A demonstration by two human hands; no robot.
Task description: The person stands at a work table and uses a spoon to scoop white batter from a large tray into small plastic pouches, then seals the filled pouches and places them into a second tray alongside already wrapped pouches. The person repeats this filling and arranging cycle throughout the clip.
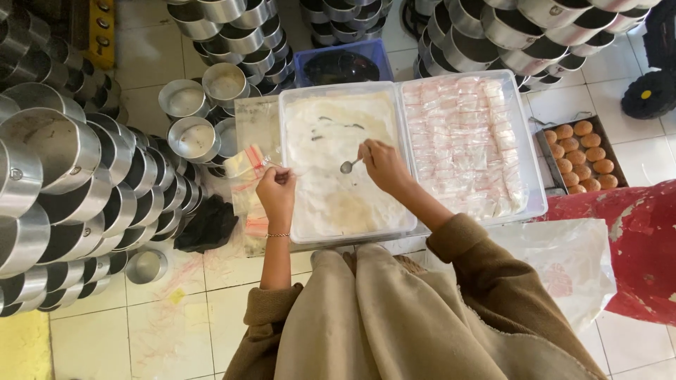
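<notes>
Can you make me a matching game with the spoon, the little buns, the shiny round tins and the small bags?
Things:
1. spoon
2. little buns
3. shiny round tins
4. filled small bags

Places:
A. stacked on the floor at the left
B. in the right hand, over the tub of white powder
C. in the clear tub on the right
D. on the dark tray at the far right

Pairs: 1-B, 2-D, 3-A, 4-C

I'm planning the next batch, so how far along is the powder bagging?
Done: the right tub is packed with filled sachets. In hand: the right hand holds a spoon over the powder tub, and the left hand holds a small open bag. Left: a shallow layer of powder remains.
</notes>
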